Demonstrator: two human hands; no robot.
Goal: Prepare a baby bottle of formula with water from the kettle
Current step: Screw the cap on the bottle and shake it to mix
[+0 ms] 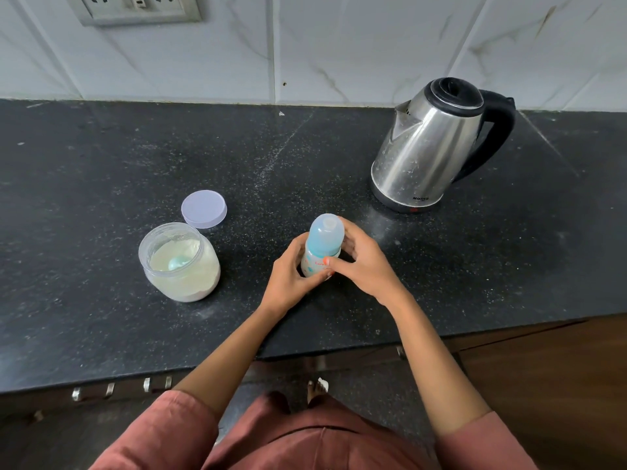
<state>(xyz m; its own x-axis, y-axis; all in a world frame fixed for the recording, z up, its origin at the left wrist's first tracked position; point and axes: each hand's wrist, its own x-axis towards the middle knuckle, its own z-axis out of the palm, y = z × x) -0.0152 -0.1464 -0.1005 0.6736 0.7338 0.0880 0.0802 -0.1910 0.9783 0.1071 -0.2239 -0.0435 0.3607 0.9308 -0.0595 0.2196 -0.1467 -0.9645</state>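
near the front edge of the black countertop (101, 327), the baby bottle (320, 247) stands upright with its translucent cap on. the left hand (291, 276) wraps the lower body, fingers curled and pressed against it. the right hand (363, 261) grips the opposite side, thumb across the printed front, fingers closed around the back. to the left stands the open formula jar (179, 262), a blue scoop (178, 263) inside. its lavender lid (204, 209) lies just behind. the steel kettle (431, 147) stands near the back edge, right.

counter (101, 157): kettle (427, 144), jar (179, 266), lid (204, 208), bottle (320, 249)
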